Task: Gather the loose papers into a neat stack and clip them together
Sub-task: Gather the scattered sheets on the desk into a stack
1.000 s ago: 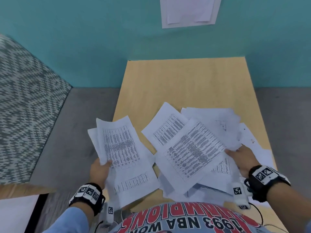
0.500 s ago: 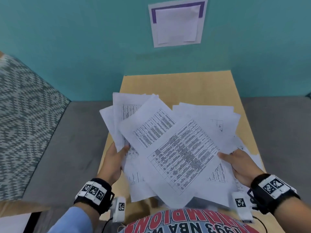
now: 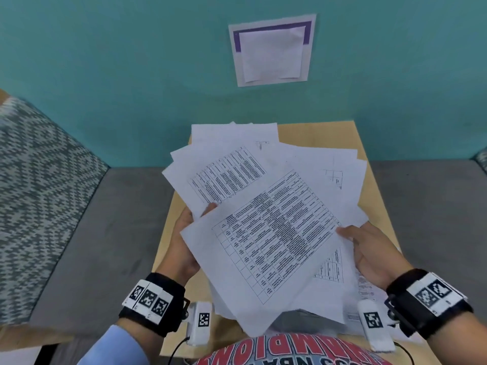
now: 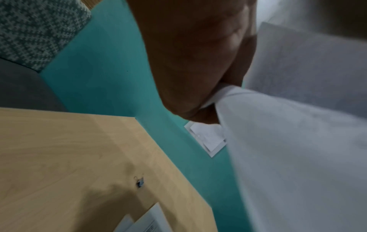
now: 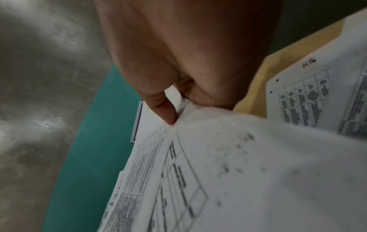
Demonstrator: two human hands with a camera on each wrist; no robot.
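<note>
- papers fanned, lifted above tabletop; a few sheets under them
- left hand, right hand: each grip pinches an opposite edge
- light, floppy, slippery; hold the edges; clip on tabletop

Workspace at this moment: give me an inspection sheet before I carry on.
Surface: light wooden table, partly covered.
Job's things: fanned white printed papers held above the table, not squared; more sheets lie on it; small binder clip lies apart on bare wood.
Clutter: nothing seen.
Grips: left hand grips the bundle's left edge; right hand pinches its right edge.
Cables: black lead below the left wrist.
Surroundings: teal wall with a posted notice; grey floor; patterned upholstery at left.
</note>
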